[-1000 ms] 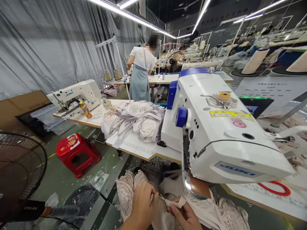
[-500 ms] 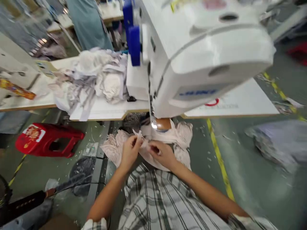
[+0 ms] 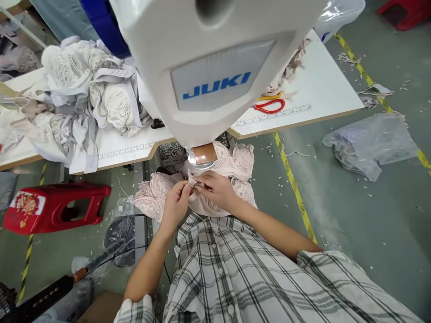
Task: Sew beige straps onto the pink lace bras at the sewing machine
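Observation:
Pale pink lace bras (image 3: 243, 162) lie across my lap, under the head of a white sewing machine (image 3: 215, 85) marked JUKI. My left hand (image 3: 177, 197) pinches a narrow end of the bra fabric between thumb and fingers. Right beside it, my right hand (image 3: 218, 188) grips the same piece, its fingertips meeting the left ones. The exact edge held is partly hidden by the fingers. Just above my hands is the machine's metal and brown arm end (image 3: 202, 154).
White and grey lace bras (image 3: 84, 89) are heaped on the tabletop at left. Red-handled scissors (image 3: 270, 106) lie on the right part of the white table (image 3: 330, 89). A red stool (image 3: 57, 206) stands at left, and a plastic bag (image 3: 370, 143) lies on the floor.
The view has moved closer to the machine head and become sharper. My hands have come together, the right one moving in to the fabric end in the left.

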Tool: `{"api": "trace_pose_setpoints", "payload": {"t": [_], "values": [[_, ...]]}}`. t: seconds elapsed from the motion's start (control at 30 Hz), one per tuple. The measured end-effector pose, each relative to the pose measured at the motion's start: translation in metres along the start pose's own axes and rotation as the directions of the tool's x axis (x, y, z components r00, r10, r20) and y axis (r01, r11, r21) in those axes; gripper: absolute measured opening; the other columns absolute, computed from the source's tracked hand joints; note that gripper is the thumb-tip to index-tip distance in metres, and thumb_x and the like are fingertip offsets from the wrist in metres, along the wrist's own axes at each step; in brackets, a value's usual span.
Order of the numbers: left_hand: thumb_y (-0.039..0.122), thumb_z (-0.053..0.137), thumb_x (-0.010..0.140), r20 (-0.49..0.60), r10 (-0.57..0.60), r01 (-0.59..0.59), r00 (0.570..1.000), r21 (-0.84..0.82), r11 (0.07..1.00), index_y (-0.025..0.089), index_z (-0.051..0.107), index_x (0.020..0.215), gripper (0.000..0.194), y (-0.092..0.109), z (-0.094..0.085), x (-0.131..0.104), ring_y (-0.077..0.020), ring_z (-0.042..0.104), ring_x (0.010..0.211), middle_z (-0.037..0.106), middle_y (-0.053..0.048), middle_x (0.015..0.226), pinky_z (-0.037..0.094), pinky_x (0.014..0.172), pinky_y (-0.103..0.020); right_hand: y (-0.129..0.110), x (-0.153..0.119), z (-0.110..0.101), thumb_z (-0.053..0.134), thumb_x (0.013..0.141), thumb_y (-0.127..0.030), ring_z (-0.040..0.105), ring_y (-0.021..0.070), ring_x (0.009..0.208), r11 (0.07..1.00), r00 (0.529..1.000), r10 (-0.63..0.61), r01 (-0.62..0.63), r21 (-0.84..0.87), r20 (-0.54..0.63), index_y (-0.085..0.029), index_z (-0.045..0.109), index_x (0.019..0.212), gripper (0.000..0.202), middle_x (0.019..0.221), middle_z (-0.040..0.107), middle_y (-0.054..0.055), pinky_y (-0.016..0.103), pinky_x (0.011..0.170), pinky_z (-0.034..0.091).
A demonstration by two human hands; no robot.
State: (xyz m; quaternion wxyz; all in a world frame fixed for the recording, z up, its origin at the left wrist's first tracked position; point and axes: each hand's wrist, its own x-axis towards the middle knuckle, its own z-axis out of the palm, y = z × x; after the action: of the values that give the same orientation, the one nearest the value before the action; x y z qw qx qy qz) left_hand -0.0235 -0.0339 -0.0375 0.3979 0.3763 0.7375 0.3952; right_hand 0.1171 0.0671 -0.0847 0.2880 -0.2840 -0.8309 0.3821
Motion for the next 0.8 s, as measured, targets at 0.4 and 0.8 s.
{"api": "trace_pose_setpoints", "payload": {"t": [0.4,0.8], "values": [[0.059,0.046,0.091,0.031,-0.003,0.003,1.000,-0.001,1.000,0.019,0.050,0.068,0.046,-0.011,0.009,0.031,-0.0142,0.045,0.062,0.049,0.002,0.063,0.036,0.060,-0.026,0.044,0.024,-0.036,0.052,0.094,-0.023,0.070,0.0168,0.093,0.939,0.939,-0.322,0.333,-0.083,0.121,-0.026,0.075,0.107,0.026,0.104,0.075,0.004,0.029,0.078,0.057],[0.052,0.042,0.094,-0.002,0.051,-0.051,0.999,0.059,0.997,0.017,0.056,0.070,0.044,-0.016,0.006,0.007,-0.0168,0.052,0.066,0.058,-0.003,0.067,0.034,0.063,-0.029,0.151,0.155,-0.210,0.059,0.089,-0.013,0.067,0.0158,0.082,0.822,0.994,0.100,-0.057,-0.567,0.044,-0.007,0.075,0.112,0.029,0.102,0.073,0.024,0.028,0.065,0.037]]}}
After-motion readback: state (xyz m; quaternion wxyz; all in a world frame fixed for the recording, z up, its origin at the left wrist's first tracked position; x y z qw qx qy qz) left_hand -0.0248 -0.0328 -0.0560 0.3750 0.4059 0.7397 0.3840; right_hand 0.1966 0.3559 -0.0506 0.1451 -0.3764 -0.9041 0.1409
